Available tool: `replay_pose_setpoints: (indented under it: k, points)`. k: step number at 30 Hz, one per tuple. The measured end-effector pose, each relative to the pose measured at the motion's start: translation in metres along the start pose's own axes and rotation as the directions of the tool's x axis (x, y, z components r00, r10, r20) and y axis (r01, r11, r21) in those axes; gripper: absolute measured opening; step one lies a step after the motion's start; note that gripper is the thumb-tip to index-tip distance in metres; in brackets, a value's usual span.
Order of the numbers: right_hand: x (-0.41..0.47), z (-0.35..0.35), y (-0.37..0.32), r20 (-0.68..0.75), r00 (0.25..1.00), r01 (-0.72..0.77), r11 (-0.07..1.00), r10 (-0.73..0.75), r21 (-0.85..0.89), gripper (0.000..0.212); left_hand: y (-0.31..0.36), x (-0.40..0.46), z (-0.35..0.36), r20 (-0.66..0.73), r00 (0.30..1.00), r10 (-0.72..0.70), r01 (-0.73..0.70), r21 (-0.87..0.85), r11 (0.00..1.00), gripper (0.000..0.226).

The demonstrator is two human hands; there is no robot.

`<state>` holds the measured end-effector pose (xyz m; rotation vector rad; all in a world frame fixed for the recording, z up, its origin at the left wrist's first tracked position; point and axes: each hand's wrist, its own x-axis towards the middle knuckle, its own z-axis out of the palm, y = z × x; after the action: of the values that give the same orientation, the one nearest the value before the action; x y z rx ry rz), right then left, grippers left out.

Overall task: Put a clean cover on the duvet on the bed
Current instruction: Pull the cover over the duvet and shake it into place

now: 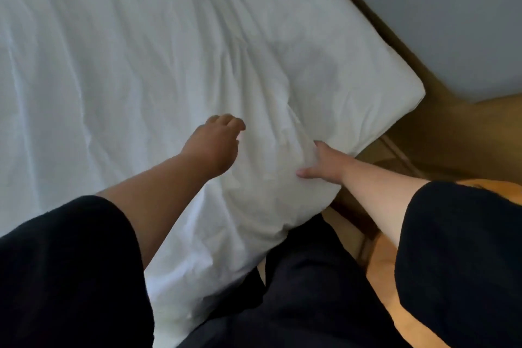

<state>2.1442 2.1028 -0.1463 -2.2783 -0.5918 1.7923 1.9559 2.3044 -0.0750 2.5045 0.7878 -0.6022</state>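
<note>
In the head view, the white duvet (169, 51) fills the upper left and centre of the frame, spread over the bed, one corner jutting toward the wooden floor (440, 138) at right. The left hand (217, 144), mid-frame, hovers or rests on the fabric with fingers loosely curled, holding nothing. The right hand (324, 164) presses the puffed edge with spread fingers, likely to smooth or seat the filling inside the cover.

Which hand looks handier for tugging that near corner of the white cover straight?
Probably the right hand: its fingers already press into the duvet cover at the bed's near edge, close to the corner. The left hand is further in over the flat middle.
</note>
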Motion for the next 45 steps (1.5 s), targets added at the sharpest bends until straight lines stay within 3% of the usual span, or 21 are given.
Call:
replay_pose_setpoints:
  k: [2,4,7,10,12,15,18,23,26,29,33,35,37,39,42,45]
  points:
    - [0.016,0.011,0.018,0.046,0.999,0.022,0.999,-0.024,0.039,0.106,0.017,0.063,-0.007,0.019,0.989,0.149,-0.15,0.186,0.971,0.055]
    - [0.024,0.023,0.03,0.039,0.998,0.042,0.995,-0.045,0.09,0.095,0.022,0.115,-0.012,0.159,0.966,0.202,-0.25,0.397,0.883,0.081]
    - [0.027,0.025,0.044,0.038,0.994,0.095,0.976,-0.105,0.194,0.066,0.022,0.173,-0.017,0.405,0.911,0.074,-0.347,0.657,0.669,0.114]
    - [0.013,-0.002,0.047,-0.058,0.991,0.131,0.963,-0.121,0.236,0.038,0.03,0.197,-0.029,0.545,0.837,-0.052,-0.445,0.732,0.516,0.107]
    - [-0.002,-0.034,0.043,-0.115,0.981,0.173,0.966,-0.153,0.191,0.032,0.04,0.2,-0.043,0.553,0.831,-0.062,-0.419,0.695,0.584,0.075]
    - [-0.024,-0.097,0.027,-0.238,0.953,0.215,0.972,-0.188,0.092,0.03,0.061,0.207,-0.085,0.359,0.933,0.034,-0.267,0.624,0.735,0.043]
    - [-0.041,-0.169,0.0,-0.453,0.863,0.25,0.968,-0.223,0.001,0.027,0.088,0.227,-0.147,0.12,0.987,0.104,-0.156,0.631,0.76,0.038]
    - [-0.051,-0.243,-0.026,-0.711,0.648,0.207,0.961,-0.274,-0.182,0.026,0.126,0.25,-0.214,-0.127,0.979,0.163,-0.053,0.606,0.794,0.038]
    - [-0.037,-0.254,-0.019,-0.755,0.585,0.134,0.953,-0.297,-0.271,0.027,0.13,0.259,-0.209,-0.255,0.934,0.249,-0.061,0.573,0.817,0.034]
    - [-0.004,-0.245,-0.01,-0.75,0.594,0.028,0.94,-0.29,-0.341,0.025,0.124,0.265,-0.184,-0.344,0.902,0.26,-0.051,0.512,0.857,0.042]
    - [0.051,-0.212,0.028,-0.685,0.701,-0.086,0.93,-0.198,-0.358,0.019,0.108,0.24,-0.114,-0.317,0.927,0.201,-0.097,0.317,0.944,0.076]
    - [0.071,-0.2,0.046,-0.666,0.734,-0.154,0.922,-0.134,-0.355,0.02,0.093,0.206,-0.07,-0.255,0.947,0.196,-0.126,0.267,0.956,0.075]
    - [0.082,-0.189,0.048,-0.685,0.725,-0.219,0.919,-0.071,-0.327,0.024,0.072,0.155,-0.026,-0.163,0.979,0.126,-0.084,0.243,0.966,0.069]
    - [0.083,-0.174,0.04,-0.726,0.688,-0.301,0.907,-0.007,-0.293,0.047,0.049,0.097,0.016,-0.068,0.998,0.003,0.01,0.187,0.982,0.067]
    - [0.063,-0.115,0.011,-0.741,0.653,-0.182,0.919,-0.154,-0.351,0.059,0.01,0.01,0.061,0.042,0.981,-0.188,0.182,0.119,0.976,0.064]
    - [0.031,-0.026,-0.011,-0.551,0.739,0.05,0.848,-0.387,-0.527,0.06,-0.017,-0.042,0.08,0.025,0.965,-0.262,0.259,0.089,0.962,0.06]
